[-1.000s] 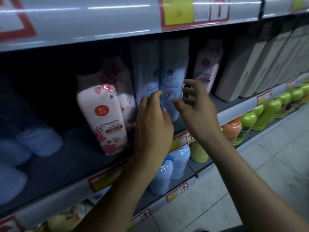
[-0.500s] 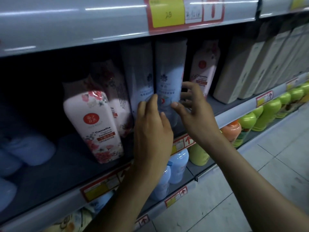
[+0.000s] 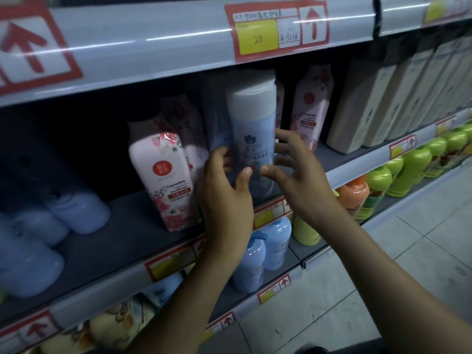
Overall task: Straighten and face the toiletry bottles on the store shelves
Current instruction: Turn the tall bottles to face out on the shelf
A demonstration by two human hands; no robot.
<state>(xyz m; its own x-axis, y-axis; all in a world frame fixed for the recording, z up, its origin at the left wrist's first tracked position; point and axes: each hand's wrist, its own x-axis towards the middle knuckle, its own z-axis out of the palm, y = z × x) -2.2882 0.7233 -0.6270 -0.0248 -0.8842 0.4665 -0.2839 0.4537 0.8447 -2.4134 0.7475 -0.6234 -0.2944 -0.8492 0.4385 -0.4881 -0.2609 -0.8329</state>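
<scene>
While gripping blue bottle (image 3: pixel 252 129) mid-body in left hand (image 3: pixel 224 198) and right hand (image 3: pixel 301 180) at shelf (image 3: pixel 122 221) front edge: likely handles stiff, slick.

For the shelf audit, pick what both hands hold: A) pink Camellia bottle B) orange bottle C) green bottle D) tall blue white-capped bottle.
D: the left hand and right hand both grip the tall blue bottle, thumbs on its front.

yellow price tag (image 3: pixel 258 38) up top; grey tile floor (image 3: pixel 421 251) btm right
</scene>
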